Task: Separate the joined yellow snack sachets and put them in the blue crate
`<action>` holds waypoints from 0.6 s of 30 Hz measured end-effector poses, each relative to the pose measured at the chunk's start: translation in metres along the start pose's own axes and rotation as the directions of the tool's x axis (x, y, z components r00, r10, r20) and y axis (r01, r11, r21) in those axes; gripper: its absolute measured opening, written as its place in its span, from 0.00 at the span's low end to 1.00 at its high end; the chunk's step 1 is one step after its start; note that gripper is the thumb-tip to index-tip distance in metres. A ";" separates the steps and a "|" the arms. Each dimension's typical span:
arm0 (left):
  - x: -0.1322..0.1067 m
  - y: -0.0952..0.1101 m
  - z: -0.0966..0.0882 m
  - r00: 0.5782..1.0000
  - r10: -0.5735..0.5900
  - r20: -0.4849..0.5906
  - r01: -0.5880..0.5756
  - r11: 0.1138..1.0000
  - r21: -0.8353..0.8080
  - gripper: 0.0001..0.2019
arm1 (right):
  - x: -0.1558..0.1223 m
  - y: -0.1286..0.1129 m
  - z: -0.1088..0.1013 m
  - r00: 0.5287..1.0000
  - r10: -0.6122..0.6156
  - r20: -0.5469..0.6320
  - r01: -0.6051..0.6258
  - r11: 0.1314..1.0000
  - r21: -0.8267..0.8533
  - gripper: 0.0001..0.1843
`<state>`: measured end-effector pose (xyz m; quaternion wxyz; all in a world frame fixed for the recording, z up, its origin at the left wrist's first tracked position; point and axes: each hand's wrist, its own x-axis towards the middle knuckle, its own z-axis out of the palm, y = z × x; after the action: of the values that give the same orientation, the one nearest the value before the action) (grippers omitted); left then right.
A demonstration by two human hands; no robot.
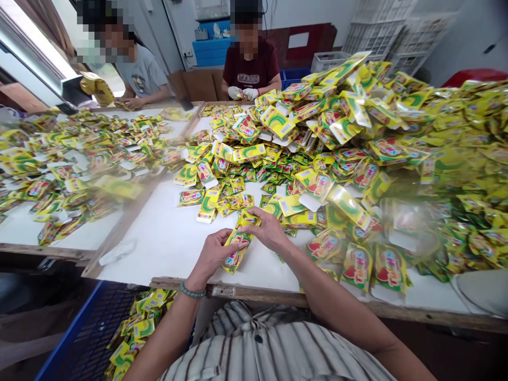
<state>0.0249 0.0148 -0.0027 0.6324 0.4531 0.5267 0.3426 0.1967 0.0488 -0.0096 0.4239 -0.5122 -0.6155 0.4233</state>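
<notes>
My left hand (pixel 214 254) is closed on the lower end of a yellow-green sachet strip (pixel 239 244), just above the white table (pixel 166 243) near its front edge. My right hand (pixel 268 228) pinches the strip's upper end, fingers closed on it. Right behind my hands begins a huge heap of the same yellow-green sachets (pixel 357 137), which rises toward the right. A beaded bracelet (pixel 192 291) is on my left wrist.
A second table at the left carries more sachets (pixel 71 153). A blue crate (pixel 91 338) below the table edge holds sachets. Two people work at the far side, one in a maroon shirt (pixel 250 69), one in grey (pixel 143 74). White crates (pixel 381 32) stand at the back.
</notes>
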 end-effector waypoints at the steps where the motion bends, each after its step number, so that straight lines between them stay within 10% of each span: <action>1: -0.001 -0.001 -0.001 1.000 -0.011 -0.009 0.011 0.999 -0.031 0.19 | -0.001 0.000 0.001 1.000 0.002 -0.003 -0.002 1.000 -0.011 0.19; 13: -0.005 -0.002 -0.013 0.999 -0.014 -0.031 0.011 0.996 -0.087 0.19 | -0.006 -0.001 0.002 0.980 -0.190 0.054 0.197 0.959 -0.205 0.12; 18: -0.002 -0.009 -0.014 0.999 0.038 -0.016 -0.038 0.999 -0.022 0.18 | -0.006 -0.002 0.000 0.991 -0.128 0.047 0.130 0.991 -0.043 0.08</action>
<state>0.0103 0.0125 -0.0105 0.6265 0.4533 0.5192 0.3639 0.1966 0.0429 -0.0087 0.4247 -0.4714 -0.6661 0.3920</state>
